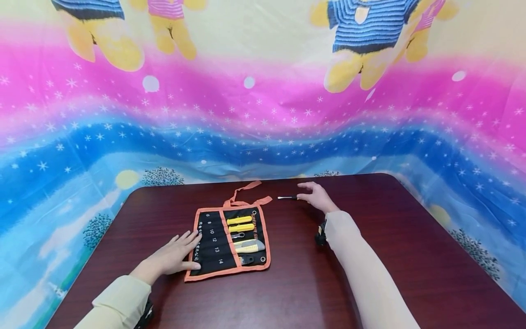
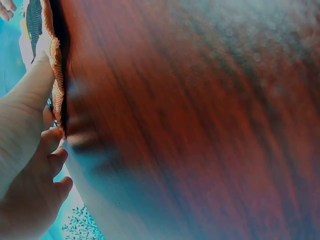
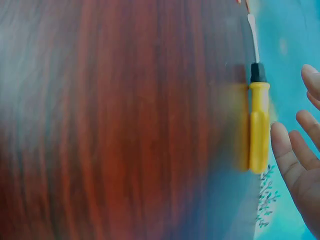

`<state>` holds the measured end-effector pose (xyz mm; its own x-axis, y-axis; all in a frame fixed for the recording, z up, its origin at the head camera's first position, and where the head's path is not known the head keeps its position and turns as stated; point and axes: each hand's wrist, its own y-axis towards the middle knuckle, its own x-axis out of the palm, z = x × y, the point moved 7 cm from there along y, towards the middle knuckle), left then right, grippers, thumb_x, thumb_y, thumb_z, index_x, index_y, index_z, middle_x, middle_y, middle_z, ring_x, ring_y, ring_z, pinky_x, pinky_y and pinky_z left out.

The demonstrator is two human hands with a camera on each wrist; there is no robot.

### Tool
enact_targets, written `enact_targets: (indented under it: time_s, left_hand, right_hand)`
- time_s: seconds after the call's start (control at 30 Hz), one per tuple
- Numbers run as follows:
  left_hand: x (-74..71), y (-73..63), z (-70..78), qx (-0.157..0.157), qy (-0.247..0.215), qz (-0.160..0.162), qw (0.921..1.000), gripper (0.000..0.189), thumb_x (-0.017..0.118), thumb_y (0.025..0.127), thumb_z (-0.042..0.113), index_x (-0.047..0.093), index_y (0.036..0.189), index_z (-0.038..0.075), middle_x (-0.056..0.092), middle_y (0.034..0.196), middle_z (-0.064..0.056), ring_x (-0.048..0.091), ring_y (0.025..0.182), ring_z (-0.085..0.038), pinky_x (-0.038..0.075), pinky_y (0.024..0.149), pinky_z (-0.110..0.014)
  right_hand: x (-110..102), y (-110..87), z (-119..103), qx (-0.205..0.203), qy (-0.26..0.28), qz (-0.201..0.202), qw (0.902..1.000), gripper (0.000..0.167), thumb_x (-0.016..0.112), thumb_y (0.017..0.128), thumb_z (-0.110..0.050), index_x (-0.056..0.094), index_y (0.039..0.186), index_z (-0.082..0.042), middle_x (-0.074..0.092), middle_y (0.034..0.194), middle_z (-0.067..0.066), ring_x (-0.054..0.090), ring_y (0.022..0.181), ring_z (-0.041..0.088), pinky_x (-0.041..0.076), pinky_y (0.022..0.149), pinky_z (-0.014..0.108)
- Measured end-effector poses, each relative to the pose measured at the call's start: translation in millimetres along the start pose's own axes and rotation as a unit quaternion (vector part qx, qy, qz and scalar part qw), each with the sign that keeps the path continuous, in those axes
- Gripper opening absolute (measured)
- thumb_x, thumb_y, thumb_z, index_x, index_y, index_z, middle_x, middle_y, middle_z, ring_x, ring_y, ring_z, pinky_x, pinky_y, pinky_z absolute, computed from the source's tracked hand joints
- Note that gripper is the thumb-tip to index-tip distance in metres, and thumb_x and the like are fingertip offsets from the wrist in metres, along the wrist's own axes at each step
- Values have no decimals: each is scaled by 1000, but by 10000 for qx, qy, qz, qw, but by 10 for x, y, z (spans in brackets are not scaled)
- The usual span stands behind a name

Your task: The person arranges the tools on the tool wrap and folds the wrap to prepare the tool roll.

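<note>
My left hand (image 1: 174, 253) rests with spread fingers on the left edge of a black tool roll (image 1: 208, 264) trimmed in orange. In the left wrist view its thumb (image 2: 35, 82) lies against the orange edging. A screwdriver (image 3: 259, 127) with a yellow handle and black collar lies on the table to the right of the roll, its metal tip towards the roll. Over its handle end reaches my right hand (image 1: 317, 197), fingers parted. The right wrist view shows those fingertips beside the handle, with a gap between them.
Pockets of the roll hold two yellow handles (image 1: 240, 227), a box cutter (image 1: 249, 246) and other small tools. Orange ties (image 1: 242, 187) trail from its far side. The dark wooden table (image 1: 287, 292) ends at a printed cloth backdrop (image 1: 263, 105).
</note>
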<state>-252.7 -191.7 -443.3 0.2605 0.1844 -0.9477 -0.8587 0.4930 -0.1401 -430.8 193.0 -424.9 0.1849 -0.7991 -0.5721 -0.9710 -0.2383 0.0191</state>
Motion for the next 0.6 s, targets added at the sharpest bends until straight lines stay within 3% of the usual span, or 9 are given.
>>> enact_targets:
  time_s: [0.27,0.6]
  left_hand:
    - [1,-3,-6,62,-37,28,10000,83,59,83,51,34,139,-4,27,144,-25,20,131,-43,17,102,-59]
    - [-6,-3,0,56,-36,26,10000,83,60,83,50,34,139,-4,27,144,-25,20,131,-44,17,102,-59]
  right_hand:
    - [-64,-27,187,182,-136,20,9997,47,59,91,-12,45,135,-2,31,141,20,53,98,32,49,79,41]
    - [-52,-27,238,376,-144,-69,9992,49,59,91,-8,43,137,-3,40,134,21,54,93,28,49,79,37]
